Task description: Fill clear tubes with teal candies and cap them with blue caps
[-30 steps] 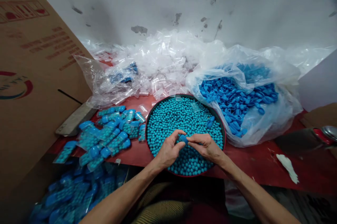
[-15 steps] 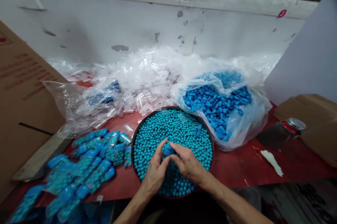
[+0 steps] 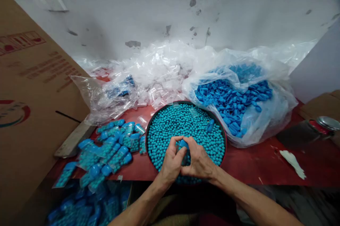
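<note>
Over a round dark tub (image 3: 225, 143) full of turquoise beads (image 3: 172, 123), my two hands meet around a small blue cap (image 3: 183, 143). My left hand (image 3: 170, 162) pinches it from the left with thumb and forefinger. From the right, the fingers of my right hand (image 3: 198, 159) close on the same piece. Whatever is below the cap is mostly hidden by my fingers. A loose blue cap (image 3: 210, 125) lies on the beads at the tub's right side. Left of the tub is a pile of clear bead-filled containers with blue caps (image 3: 114, 155).
An open plastic bag of blue caps (image 3: 233, 102) sits behind right. Empty clear containers (image 3: 162, 89) heap along the wall. A cardboard box (image 3: 34, 112) stands left, a lidded jar (image 3: 308, 130) right. More filled containers (image 3: 82, 206) lie below the table edge.
The view has tilted down and turned left, so the scene sits further right. Both hands remain together on the blue cap, with their fingers shifted around it.
</note>
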A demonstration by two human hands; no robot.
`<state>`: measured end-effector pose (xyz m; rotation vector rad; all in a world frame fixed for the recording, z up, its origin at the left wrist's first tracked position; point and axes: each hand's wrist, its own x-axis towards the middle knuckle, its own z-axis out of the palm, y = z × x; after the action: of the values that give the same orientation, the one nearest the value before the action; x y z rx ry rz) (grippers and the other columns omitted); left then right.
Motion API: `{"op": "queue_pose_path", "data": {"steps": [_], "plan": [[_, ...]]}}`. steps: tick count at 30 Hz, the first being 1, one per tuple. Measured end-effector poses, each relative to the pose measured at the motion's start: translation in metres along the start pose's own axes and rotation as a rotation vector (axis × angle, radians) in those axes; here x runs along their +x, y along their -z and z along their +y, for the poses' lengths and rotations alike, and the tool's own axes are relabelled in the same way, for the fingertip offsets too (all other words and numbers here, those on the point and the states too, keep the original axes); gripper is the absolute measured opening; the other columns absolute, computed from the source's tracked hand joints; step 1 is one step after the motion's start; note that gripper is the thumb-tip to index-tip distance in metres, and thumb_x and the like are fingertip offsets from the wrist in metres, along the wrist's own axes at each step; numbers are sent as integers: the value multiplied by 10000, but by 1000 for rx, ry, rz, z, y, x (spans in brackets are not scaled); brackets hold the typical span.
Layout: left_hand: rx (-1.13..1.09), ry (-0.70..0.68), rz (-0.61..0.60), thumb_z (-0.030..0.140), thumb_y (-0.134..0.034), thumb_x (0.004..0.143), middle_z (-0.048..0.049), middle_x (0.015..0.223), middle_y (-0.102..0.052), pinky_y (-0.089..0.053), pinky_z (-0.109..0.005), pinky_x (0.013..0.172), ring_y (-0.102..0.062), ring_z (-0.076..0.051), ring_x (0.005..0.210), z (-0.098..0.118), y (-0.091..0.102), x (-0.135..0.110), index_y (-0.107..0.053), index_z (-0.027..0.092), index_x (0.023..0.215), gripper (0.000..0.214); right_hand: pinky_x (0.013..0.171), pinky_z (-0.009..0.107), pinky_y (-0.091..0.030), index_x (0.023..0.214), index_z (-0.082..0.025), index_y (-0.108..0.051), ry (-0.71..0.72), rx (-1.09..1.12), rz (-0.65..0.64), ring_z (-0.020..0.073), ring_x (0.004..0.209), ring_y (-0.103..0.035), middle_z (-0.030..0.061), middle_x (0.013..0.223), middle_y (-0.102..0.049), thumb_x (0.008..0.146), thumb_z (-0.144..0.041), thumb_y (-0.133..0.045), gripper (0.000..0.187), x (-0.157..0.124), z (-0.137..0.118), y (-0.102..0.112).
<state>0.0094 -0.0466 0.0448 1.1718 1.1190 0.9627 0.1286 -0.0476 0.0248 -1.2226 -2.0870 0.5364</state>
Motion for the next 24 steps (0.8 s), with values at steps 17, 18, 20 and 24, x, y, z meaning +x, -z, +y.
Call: {"op": "queue_pose_path", "data": {"steps": [17,18,20,24], "plan": [[340,38,53,371,-430,768,5,741,-543,-430,-245,590,-512,-128,622,-3,60,7,-416,170,1099,388,804,307,-433,1332,-218,-157,-71,-91,-271,205,1061,-450,90,1271,-352,783,-297,-492,648,-4,10,17],[433,-11,127,384,-432,765,-8,793,-548,-435,-256,631,-522,-138,674,0,77,5,-419,173,1100,396,795,292,-426,1306,-222,-235,-81,-182,-270,190,1038,-459,77,1240,-395,819,-234,-425,523,-2,19,25],[640,-90,294,411,-429,757,-34,936,-550,-432,-295,729,-531,-170,802,6,114,3,-443,186,1085,398,764,285,-408,1224,-215,-379,-127,-412,-274,181,968,-477,69,1163,-469,833,-110,-323,409,4,42,40],[1081,-60,630,396,-408,766,-57,938,-556,-438,-387,748,-534,-228,837,4,182,7,-454,196,1115,404,687,327,-362,1102,-193,-492,-190,-797,-291,233,920,-451,91,1083,-516,833,-106,-332,326,18,87,55]]}}
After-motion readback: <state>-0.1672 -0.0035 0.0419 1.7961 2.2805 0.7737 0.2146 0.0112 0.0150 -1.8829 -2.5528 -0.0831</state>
